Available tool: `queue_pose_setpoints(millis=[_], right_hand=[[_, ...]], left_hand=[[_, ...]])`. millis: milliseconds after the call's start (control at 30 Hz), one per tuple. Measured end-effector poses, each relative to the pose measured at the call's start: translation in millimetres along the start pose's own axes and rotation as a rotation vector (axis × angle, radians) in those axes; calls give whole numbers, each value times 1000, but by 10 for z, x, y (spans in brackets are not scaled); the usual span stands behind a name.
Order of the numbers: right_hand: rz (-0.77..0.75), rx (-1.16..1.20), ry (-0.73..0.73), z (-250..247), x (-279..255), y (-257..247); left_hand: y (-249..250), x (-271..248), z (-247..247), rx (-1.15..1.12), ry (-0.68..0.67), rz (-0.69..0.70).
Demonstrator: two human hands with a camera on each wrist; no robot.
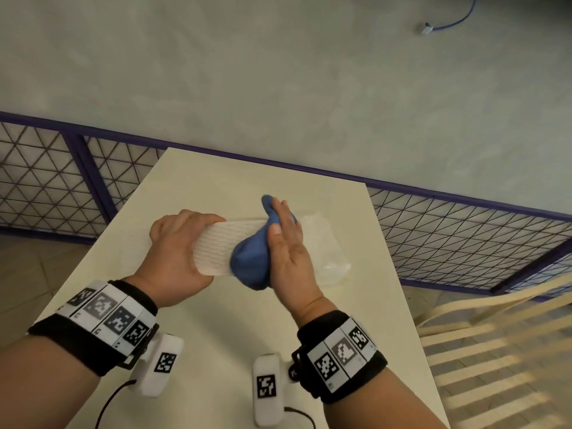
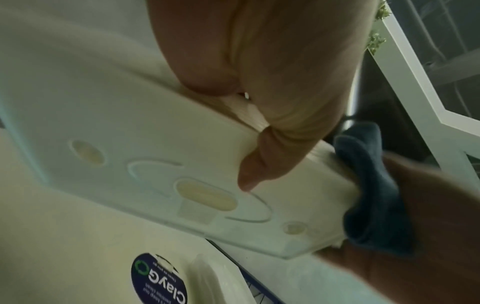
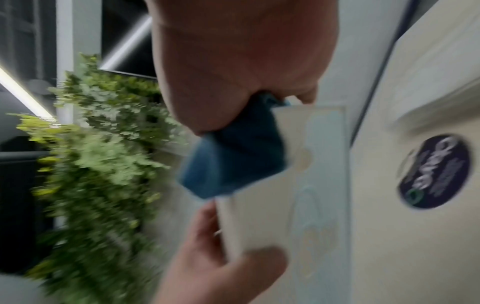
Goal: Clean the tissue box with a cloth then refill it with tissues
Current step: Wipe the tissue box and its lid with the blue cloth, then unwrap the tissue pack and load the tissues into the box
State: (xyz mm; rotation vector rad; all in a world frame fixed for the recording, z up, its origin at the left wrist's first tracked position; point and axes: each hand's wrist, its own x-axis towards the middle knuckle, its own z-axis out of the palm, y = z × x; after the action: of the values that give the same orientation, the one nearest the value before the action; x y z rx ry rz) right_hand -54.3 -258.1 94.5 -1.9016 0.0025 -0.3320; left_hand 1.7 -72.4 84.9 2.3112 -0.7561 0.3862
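A white tissue box [image 1: 219, 246] with a woven-textured surface is held tilted above the cream table [image 1: 235, 329]. My left hand [image 1: 179, 239] grips its left end, the thumb [image 2: 259, 164] lying on the smooth underside [image 2: 155, 164]. At the box's right end my right hand [image 1: 284, 239] holds a bunched blue cloth [image 1: 250, 261] against it. The cloth [image 2: 371, 185] wraps over that end, and in the right wrist view the cloth [image 3: 233, 160] lies between my palm and the box [image 3: 259, 216]. A clear-wrapped tissue pack [image 1: 325, 243] lies on the table just right of the box.
The tissue pack carries a round dark-blue label [image 3: 436, 170]. A purple-framed wire fence [image 1: 464, 239] runs behind and right of the table. A slatted cream chair [image 1: 495, 335] stands at the right. Green foliage [image 3: 98, 164] shows to the left in the right wrist view.
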Motion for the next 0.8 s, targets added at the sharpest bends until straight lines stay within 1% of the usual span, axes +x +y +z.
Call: queue_pose_setpoints(millis=[67, 100, 200, 267, 300, 367, 433, 533, 633, 733, 800], right_hand=[[139, 118, -2, -89, 58, 140], [186, 173, -1, -130, 69, 221], [259, 118, 19, -265, 0, 294], [328, 214, 65, -351, -50, 314], [367, 267, 111, -386, -68, 347], [431, 239, 199, -468, -127, 417], [480, 165, 230, -552, -222, 536], [572, 125, 150, -663, -434, 713], [592, 19, 25, -750, -718, 854], [605, -227, -84, -819, -937, 1055], [618, -465, -241, -856, -1022, 1230]], left_hand=[[-5, -61, 41, 5, -12, 22], [-14, -94, 67, -2, -17, 34], [-27, -200, 172, -28, -23, 78], [-36, -253, 242, -31, -20, 89], [-39, -270, 274, -11, -23, 94], [-53, -285, 349, 74, -53, 113], [-84, -311, 467, 189, -109, 138], [-167, -387, 705, 319, -183, 142], [-222, -476, 902, 379, -191, 131], [-231, -545, 1052, 403, -210, 144], [-237, -571, 1117, 420, -229, 150]])
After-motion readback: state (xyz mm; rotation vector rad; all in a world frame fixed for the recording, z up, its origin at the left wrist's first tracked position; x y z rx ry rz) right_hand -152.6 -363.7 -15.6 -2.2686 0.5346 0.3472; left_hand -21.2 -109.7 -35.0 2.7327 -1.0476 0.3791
